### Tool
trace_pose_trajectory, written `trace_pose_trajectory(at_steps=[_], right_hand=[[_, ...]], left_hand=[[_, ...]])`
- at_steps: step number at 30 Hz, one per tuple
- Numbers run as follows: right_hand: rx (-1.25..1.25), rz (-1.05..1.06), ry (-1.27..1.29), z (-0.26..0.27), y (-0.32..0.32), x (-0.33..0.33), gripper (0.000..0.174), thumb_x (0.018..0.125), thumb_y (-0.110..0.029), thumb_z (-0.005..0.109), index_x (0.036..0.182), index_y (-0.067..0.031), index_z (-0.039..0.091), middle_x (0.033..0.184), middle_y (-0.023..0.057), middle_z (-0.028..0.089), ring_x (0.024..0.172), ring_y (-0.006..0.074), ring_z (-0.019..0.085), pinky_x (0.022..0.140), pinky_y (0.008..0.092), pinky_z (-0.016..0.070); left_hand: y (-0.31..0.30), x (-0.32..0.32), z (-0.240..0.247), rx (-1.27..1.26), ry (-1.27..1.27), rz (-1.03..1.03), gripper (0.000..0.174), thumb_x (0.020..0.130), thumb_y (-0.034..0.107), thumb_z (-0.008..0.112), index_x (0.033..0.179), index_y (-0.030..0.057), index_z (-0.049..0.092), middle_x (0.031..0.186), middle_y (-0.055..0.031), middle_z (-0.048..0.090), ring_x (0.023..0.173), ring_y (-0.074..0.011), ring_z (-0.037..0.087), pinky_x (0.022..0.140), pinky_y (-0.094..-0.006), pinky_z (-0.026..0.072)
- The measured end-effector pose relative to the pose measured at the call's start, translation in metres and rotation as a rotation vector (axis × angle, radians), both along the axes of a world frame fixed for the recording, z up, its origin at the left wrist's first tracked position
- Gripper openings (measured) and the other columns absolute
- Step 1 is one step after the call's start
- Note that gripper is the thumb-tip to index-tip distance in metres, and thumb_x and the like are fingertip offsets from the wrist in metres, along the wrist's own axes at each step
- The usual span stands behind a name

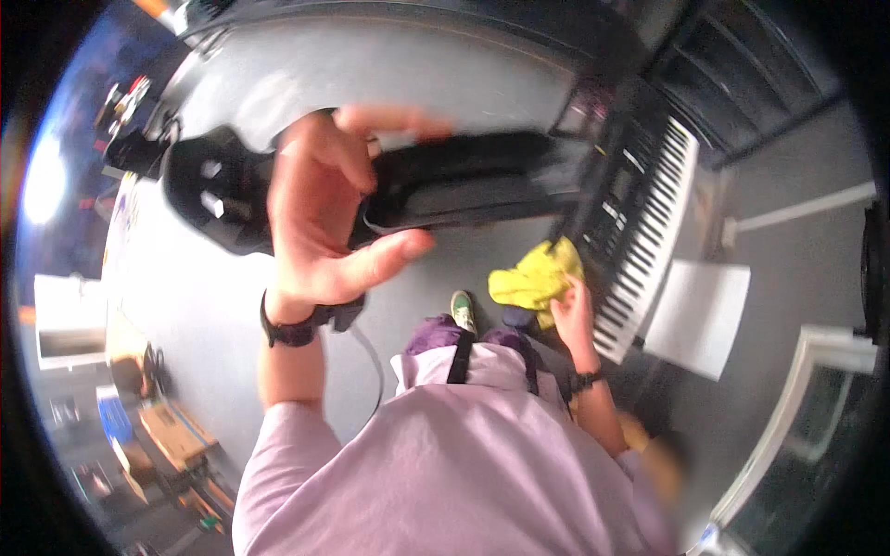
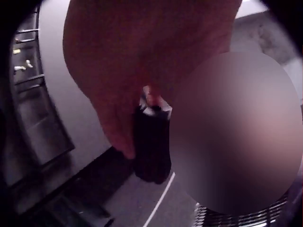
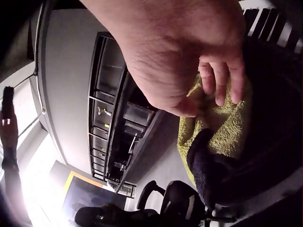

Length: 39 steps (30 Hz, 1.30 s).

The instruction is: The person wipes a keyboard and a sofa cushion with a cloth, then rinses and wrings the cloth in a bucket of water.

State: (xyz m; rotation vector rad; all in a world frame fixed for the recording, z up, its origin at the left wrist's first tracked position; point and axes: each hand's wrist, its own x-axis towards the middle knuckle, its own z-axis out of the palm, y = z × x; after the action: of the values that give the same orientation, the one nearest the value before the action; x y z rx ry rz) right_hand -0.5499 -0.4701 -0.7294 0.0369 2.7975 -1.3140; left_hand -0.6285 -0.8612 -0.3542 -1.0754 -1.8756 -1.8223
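Raised close to the head camera, my left hand (image 1: 315, 213) grips a long black object (image 1: 482, 176) that runs to the right between thumb and forefinger. It is blurred, so I cannot tell its kind. The left wrist view shows its dark body (image 2: 151, 146) beyond the fingers, with a pale patch at the near end. Low on the right, my right hand (image 1: 575, 320) pinches a yellow-green towel (image 1: 538, 278) beside an electronic keyboard (image 1: 649, 213). In the right wrist view, thumb and fingers press into the terry cloth (image 3: 227, 132), and a dark blue cloth (image 3: 201, 161) lies against it.
A white sheet (image 1: 700, 315) lies along the front of the keyboard. A black office chair (image 3: 180, 203) appears low in the right wrist view. Dark shelves (image 3: 106, 113) line the wall. Cardboard boxes (image 1: 176, 435) are at the lower left.
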Motion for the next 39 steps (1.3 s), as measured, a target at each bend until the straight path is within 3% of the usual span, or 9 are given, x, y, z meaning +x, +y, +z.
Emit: trace_pose_trajectory(at_steps=[2,5,7,8,9,15,22,32,39], right_hand=[[0.112,0.067,0.023,0.081,0.052,-0.045,0.069,0.089,-0.008,0.082,0.151,-0.0095,0.053,0.119,0.0161,0.061,0.104,0.0318,0.066,0.091,0.0432,0.0575],[0.034,-0.030,0.063,0.123,0.050,-0.048,0.064,0.088,-0.013,0.083,0.146,-0.0073,0.056,0.126,0.0207,0.064,0.120,0.0420,0.063,0.104,0.0486,0.0538],[-0.011,-0.167,0.040,0.157,0.052,-0.065,0.060,0.087,-0.015,0.083,0.142,-0.0099,0.060,0.122,0.0186,0.066,0.117,0.0372,0.066,0.100,0.0471,0.0552],[-0.040,-0.207,0.027,0.189,0.067,-0.086,0.058,0.087,-0.015,0.080,0.142,-0.0094,0.060,0.128,0.0201,0.066,0.122,0.0392,0.065,0.102,0.0484,0.0548],[-0.046,-0.241,0.091,0.209,0.092,-0.119,0.055,0.089,-0.016,0.078,0.141,-0.0090,0.061,0.132,0.0213,0.065,0.125,0.0412,0.064,0.104,0.0486,0.0542],[-0.042,-0.338,0.085,0.471,0.129,-0.226,0.060,0.093,-0.012,0.069,0.150,-0.0152,0.053,0.130,0.0174,0.059,0.121,0.0391,0.066,0.098,0.0481,0.0579],[-0.115,-0.364,0.027,0.673,-0.014,-0.130,0.054,0.092,-0.008,0.070,0.144,-0.0125,0.057,0.131,0.0173,0.061,0.115,0.0392,0.068,0.097,0.0517,0.0576],[-0.222,-0.542,0.090,0.761,-0.069,-0.041,0.040,0.096,-0.003,0.063,0.135,-0.0120,0.061,0.112,0.0133,0.061,0.099,0.0313,0.070,0.078,0.0491,0.0562],[-0.105,-0.521,0.264,0.810,-0.138,-0.049,0.042,0.091,-0.010,0.077,0.131,-0.0097,0.066,0.127,0.0156,0.070,0.120,0.0360,0.068,0.105,0.0466,0.0548]], left_hand=[[0.038,0.006,-0.029,-0.371,-0.365,0.254,0.041,0.083,0.004,0.089,0.095,0.0030,0.049,0.110,-0.0134,0.064,0.110,-0.0247,0.068,0.093,-0.0370,0.0560],[0.012,0.046,-0.130,-1.392,-1.019,0.258,0.030,0.092,0.027,0.080,0.099,-0.0013,0.074,0.088,-0.0187,0.075,0.077,-0.0271,0.072,0.071,-0.0405,0.0562],[-0.053,0.111,-0.270,-0.707,-0.545,0.200,0.045,0.098,0.039,0.074,0.083,-0.0034,0.075,0.077,-0.0230,0.076,0.076,-0.0327,0.078,0.067,-0.0517,0.0570],[-0.030,0.063,-0.175,-1.498,-1.113,0.077,0.044,0.095,0.037,0.077,0.110,-0.0046,0.075,0.102,-0.0264,0.079,0.101,-0.0346,0.079,0.085,-0.0478,0.0611],[-0.089,0.063,-0.220,-1.390,-1.178,0.059,0.055,0.092,0.036,0.081,0.131,-0.0012,0.069,0.117,-0.0240,0.079,0.117,-0.0384,0.076,0.095,-0.0463,0.0601],[0.123,-0.241,0.028,-1.377,-0.689,-0.474,0.055,0.091,0.036,0.082,0.130,-0.0006,0.069,0.116,-0.0234,0.079,0.116,-0.0391,0.076,0.094,-0.0467,0.0601],[0.100,-0.164,0.210,-1.244,-0.459,-0.803,0.055,0.090,0.036,0.083,0.130,0.0003,0.069,0.115,-0.0225,0.079,0.115,-0.0402,0.076,0.094,-0.0472,0.0601],[0.176,-0.026,0.319,-0.964,-0.342,-1.147,0.055,0.089,0.035,0.084,0.130,0.0015,0.069,0.113,-0.0213,0.080,0.113,-0.0418,0.076,0.093,-0.0481,0.0602],[-0.095,-0.035,0.445,-0.895,-0.538,-0.420,0.055,0.088,0.035,0.085,0.130,0.0024,0.069,0.112,-0.0205,0.080,0.112,-0.0429,0.076,0.092,-0.0486,0.0602]])
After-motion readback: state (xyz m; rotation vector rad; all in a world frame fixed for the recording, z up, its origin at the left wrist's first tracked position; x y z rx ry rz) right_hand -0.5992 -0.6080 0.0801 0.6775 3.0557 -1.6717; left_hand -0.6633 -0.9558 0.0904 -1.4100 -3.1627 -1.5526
